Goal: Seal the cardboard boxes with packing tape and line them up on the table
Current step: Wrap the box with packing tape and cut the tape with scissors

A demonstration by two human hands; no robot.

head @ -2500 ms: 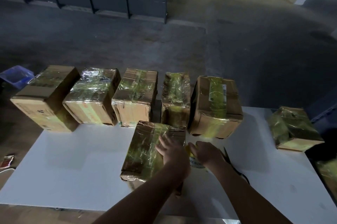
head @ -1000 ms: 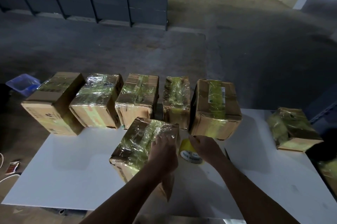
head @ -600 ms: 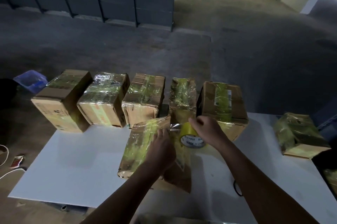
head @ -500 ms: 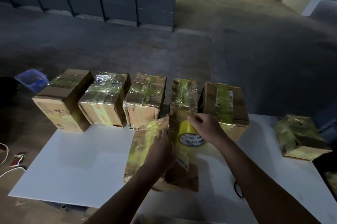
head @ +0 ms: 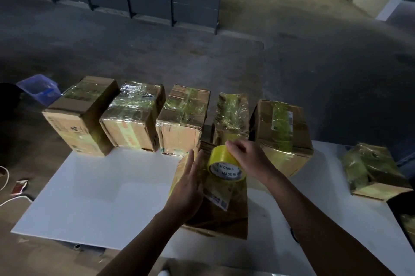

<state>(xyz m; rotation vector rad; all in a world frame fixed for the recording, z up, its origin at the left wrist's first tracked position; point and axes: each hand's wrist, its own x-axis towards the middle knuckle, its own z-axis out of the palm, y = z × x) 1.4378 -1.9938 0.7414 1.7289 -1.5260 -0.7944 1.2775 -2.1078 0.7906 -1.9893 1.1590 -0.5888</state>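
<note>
A cardboard box (head: 226,215), wrapped in shiny tape, stands on the white table (head: 94,195) in front of me. My left hand (head: 188,186) lies flat against its left side with the fingers straight. My right hand (head: 249,161) grips a yellow roll of packing tape (head: 224,166) over the top of the box. Several taped boxes stand in a row along the table's far edge, from the leftmost box (head: 83,116) to the rightmost box (head: 283,134).
Another taped box (head: 370,170) sits apart at the table's right side. A blue plastic bin (head: 39,88) stands on the floor at the far left. A white cable (head: 9,199) and a small packet (head: 20,186) lie on the floor to the left. A dark thing (head: 404,212) fills the right edge.
The box has been tipped from lying flat up onto its end. My right hand lifted the tape roll from the table up over the box top. My left hand shifted to the box's left side.
</note>
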